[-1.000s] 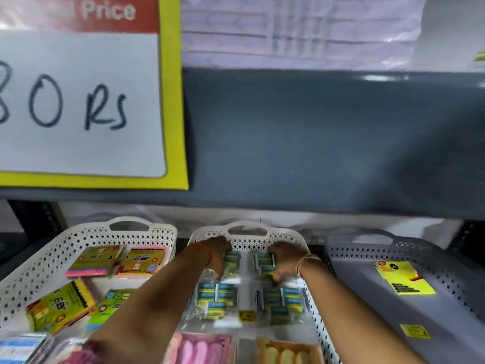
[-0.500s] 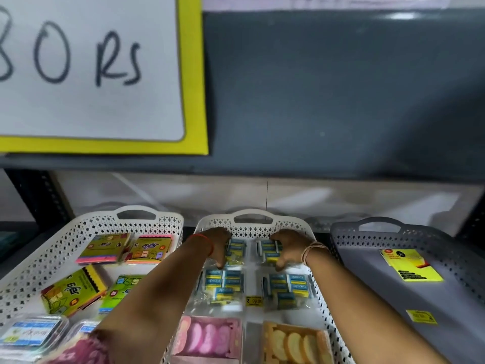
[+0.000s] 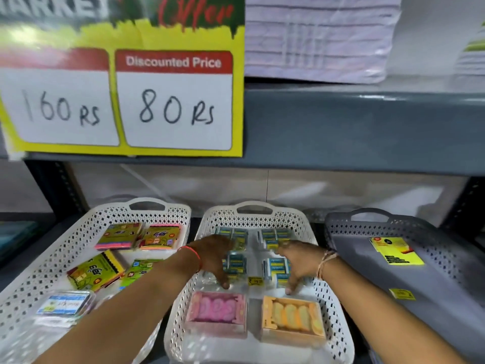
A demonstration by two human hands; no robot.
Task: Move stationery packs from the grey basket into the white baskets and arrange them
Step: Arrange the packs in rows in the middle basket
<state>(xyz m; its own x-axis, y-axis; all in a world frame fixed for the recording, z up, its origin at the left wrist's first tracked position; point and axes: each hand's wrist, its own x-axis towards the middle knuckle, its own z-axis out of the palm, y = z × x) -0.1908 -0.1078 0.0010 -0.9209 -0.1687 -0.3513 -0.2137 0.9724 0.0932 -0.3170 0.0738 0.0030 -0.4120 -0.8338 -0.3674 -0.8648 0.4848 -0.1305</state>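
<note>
The middle white basket (image 3: pixel 253 219) holds blue-and-yellow eraser packs in two rows, a pink pack (image 3: pixel 216 311) and an orange pack (image 3: pixel 292 317) at the front. My left hand (image 3: pixel 214 257) lies flat on the front-left blue pack (image 3: pixel 236 264), fingers spread, thumb near the pink pack. On the front-right blue pack (image 3: pixel 278 269) rests my right hand (image 3: pixel 299 261), also spread. The back-row packs (image 3: pixel 273 236) are uncovered. At the right, the grey basket (image 3: pixel 367 224) contains one yellow pack (image 3: pixel 393 249) and a small yellow label (image 3: pixel 401 294).
The left white basket (image 3: pixel 147 206) holds several green-and-yellow packs (image 3: pixel 95 274) and a clear pack (image 3: pixel 63 304). A grey shelf edge (image 3: pixel 367 127) hangs low overhead, carrying a yellow price sign (image 3: pixel 126 101). Black shelf posts stand at both sides.
Both hands have drawn back from the rear row of blue packs onto the front row. The camera has pulled back and tilted up, so more of the price sign shows.
</note>
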